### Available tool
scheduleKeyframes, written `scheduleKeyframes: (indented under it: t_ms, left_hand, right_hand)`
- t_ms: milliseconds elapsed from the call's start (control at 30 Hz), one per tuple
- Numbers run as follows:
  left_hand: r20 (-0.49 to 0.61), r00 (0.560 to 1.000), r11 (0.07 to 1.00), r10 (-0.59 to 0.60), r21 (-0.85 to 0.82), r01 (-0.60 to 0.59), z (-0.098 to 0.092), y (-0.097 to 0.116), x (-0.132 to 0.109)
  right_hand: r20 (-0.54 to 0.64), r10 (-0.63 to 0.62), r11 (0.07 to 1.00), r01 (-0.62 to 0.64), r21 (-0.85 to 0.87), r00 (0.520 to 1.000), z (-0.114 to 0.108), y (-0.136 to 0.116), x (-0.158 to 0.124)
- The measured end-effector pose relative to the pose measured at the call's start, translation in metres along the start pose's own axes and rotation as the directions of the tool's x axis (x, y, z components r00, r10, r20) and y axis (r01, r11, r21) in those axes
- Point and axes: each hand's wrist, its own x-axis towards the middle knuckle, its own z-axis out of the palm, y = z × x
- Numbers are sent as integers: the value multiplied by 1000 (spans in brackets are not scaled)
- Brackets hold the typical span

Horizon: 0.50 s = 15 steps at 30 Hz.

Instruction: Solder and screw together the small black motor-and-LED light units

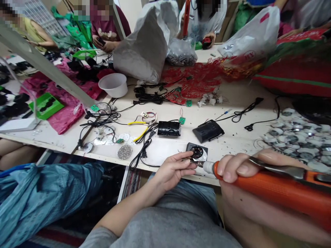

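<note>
Cluttered workbench [227, 137] at the lap: right hand [245, 179] wrapped around an orange soldering iron [274, 189], its tip at a small metal part [193, 161] pinched in the left hand [172, 170], just beside a dark round-dial plate [197, 152].

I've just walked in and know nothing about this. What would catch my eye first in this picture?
The orange soldering iron at lower right stands out, gripped in the right hand, its tip beside the left hand at the table's front edge. Beyond them, a red tangle of wire spreads across the middle of the table, and a heap of round white-and-grey discs lies at the right.
</note>
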Motion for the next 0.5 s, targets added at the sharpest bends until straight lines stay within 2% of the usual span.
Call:
scheduleKeyframes:
  t_ms: [133, 233, 300, 367, 433, 500]
  left_hand:
    - [3, 998, 998, 57, 37, -57, -2, -2, 2]
    - [5, 974, 957, 225, 187, -222, -5, -4, 3]
    - [22, 915, 870, 404, 301, -391, -8, -6, 4]
    - [68, 831, 756, 552, 378, -533, -10, -9, 5]
    - [136, 771, 673, 622, 412, -615, -13, -11, 7]
    - [196, 746, 636, 636, 414, -651, -16, -11, 8]
  right_hand:
    - [43, -26, 1000, 27, -3, 999, 4, -2, -1]
    - [47, -32, 999, 32, -5, 998, 5, -2, 0]
    - [31, -11, 1000, 11, -6, 999, 5, -3, 0]
    - [6, 18, 1000, -18, -8, 1000, 5, -5, 0]
    - [-3, 21, 1000, -21, -21, 1000, 6, -6, 2]
    - [-33, 5, 999, -7, -46, 999, 9, -8, 3]
